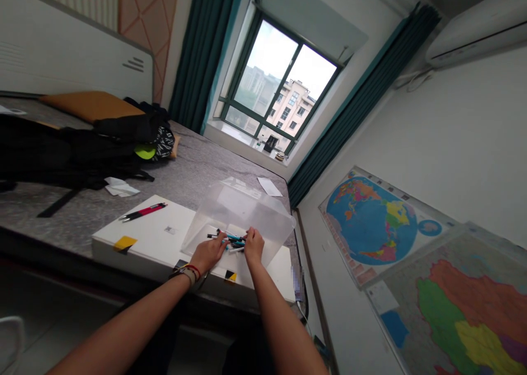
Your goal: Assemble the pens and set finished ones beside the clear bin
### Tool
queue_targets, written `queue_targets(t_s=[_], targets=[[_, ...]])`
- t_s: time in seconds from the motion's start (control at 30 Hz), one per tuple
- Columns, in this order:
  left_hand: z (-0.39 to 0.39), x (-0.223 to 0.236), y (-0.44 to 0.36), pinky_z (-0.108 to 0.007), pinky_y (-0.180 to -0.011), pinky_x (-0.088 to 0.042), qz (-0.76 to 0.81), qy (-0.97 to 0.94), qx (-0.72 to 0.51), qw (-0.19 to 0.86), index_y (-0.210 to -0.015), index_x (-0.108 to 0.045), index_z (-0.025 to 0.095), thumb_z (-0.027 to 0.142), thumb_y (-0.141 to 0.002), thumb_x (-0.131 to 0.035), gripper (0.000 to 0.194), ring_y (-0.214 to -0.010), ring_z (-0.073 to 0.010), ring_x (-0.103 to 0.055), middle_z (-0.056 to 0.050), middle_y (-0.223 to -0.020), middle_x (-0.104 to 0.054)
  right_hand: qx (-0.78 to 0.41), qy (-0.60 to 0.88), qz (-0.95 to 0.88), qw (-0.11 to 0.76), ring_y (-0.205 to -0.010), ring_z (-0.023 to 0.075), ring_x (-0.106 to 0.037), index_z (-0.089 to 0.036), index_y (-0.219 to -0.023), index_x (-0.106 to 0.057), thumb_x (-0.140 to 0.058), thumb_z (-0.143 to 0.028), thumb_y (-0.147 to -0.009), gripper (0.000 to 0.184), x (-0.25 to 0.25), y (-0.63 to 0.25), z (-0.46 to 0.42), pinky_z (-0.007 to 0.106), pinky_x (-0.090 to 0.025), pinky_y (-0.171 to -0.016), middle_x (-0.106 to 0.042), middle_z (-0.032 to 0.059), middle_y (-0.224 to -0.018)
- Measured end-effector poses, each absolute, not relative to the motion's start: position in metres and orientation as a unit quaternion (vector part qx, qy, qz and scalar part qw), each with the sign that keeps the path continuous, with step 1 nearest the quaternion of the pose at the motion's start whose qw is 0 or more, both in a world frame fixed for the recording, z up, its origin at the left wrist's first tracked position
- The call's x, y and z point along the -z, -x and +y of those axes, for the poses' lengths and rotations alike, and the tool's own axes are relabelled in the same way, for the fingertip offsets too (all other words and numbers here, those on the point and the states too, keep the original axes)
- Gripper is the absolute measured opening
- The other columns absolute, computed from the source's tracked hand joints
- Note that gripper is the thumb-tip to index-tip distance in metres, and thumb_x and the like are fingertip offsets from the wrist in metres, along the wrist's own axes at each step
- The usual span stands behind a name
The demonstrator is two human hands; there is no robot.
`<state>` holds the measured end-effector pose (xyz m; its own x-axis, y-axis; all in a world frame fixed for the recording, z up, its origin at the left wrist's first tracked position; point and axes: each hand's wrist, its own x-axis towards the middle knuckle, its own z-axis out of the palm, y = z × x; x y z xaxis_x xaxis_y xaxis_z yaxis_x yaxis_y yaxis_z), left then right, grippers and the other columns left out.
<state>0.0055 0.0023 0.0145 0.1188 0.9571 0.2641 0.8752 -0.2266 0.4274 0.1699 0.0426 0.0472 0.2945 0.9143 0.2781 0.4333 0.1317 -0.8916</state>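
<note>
A clear plastic box (259, 213) lies with its open side toward me on a white carton. Several pens (236, 242), black, blue and white, are bunched at its opening between my hands. My left hand (211, 252), with bands on the wrist, has its fingers closed on the left part of the bunch. At the right end of the pens, my right hand (254, 246) is curled with its fingertips together against them. The exact grip of the right fingers is partly hidden. Red and black pens (144, 212) lie side by side on the carton, left of the box.
The white carton (160, 229) with yellow-black corner patches rests on a grey mattress (197, 155). Black bags (74, 150) and a crumpled tissue (120, 187) lie to the left. White paper (269, 186) is behind the box. Maps (382, 221) hang on the right wall.
</note>
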Motion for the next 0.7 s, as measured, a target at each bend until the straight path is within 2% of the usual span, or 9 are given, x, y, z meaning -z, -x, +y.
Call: queue_targets(t_s=[0.13, 0.23, 0.37, 0.53, 0.7], targets=[[0.003, -0.014, -0.006, -0.029, -0.063, -0.043, 0.626, -0.738, -0.243, 0.066, -0.129, -0.049, 0.016, 0.047, -0.101, -0.021, 0.05, -0.084, -0.026, -0.07, -0.014, -0.092, -0.072, -0.356, 0.585, -0.525, 0.506, -0.053, 0.0197, -0.055, -0.024, -0.06, -0.057, -0.05, -0.057, -0.088, 0.043, -0.019, -0.177, 0.023, 0.027, -0.036, -0.05, -0.054, -0.0002, -0.046], [0.002, -0.016, -0.006, -0.028, -0.063, -0.043, 0.623, -0.744, -0.235, 0.062, -0.129, -0.05, 0.016, 0.048, -0.101, -0.02, 0.052, -0.083, -0.0257, -0.07, -0.014, -0.091, -0.072, -0.419, 0.561, -0.5, 0.51, -0.039, 0.0156, -0.045, -0.023, -0.057, -0.053, -0.047, -0.068, -0.084, 0.053, -0.003, -0.18, 0.014, 0.026, -0.03, -0.042, -0.043, -0.0035, -0.037], [0.002, -0.017, -0.005, -0.028, -0.065, -0.044, 0.607, -0.761, -0.218, 0.065, -0.126, -0.052, 0.017, 0.048, -0.101, -0.02, 0.051, -0.083, -0.0248, -0.07, -0.012, -0.09, -0.072, -0.487, 0.529, -0.5, 0.483, -0.031, 0.011, -0.038, -0.021, -0.06, -0.056, -0.04, -0.078, -0.081, 0.063, -0.001, -0.178, 0.014, 0.024, -0.026, -0.036, -0.048, -0.0026, -0.039], [0.004, -0.012, -0.005, -0.028, -0.067, -0.044, 0.594, -0.776, -0.206, 0.058, -0.124, -0.053, 0.019, 0.049, -0.101, -0.021, 0.049, -0.084, -0.0239, -0.07, -0.011, -0.09, -0.073, -0.505, 0.497, -0.569, 0.417, -0.032, 0.0106, -0.045, -0.018, -0.059, -0.06, -0.049, -0.076, -0.079, 0.062, -0.002, -0.174, 0.02, 0.022, -0.03, -0.036, -0.054, -0.0003, -0.042], [0.004, -0.01, -0.007, -0.026, -0.067, -0.044, 0.587, -0.784, -0.196, 0.05, -0.125, -0.052, 0.023, 0.049, -0.101, -0.017, 0.05, -0.084, -0.022, -0.07, -0.009, -0.091, -0.073, -0.541, 0.47, -0.516, 0.469, -0.033, 0.0088, -0.04, -0.019, -0.06, -0.057, -0.061, -0.066, -0.076, 0.05, 0.006, -0.178, 0.021, 0.022, -0.03, -0.036, -0.051, -0.0034, -0.042]])
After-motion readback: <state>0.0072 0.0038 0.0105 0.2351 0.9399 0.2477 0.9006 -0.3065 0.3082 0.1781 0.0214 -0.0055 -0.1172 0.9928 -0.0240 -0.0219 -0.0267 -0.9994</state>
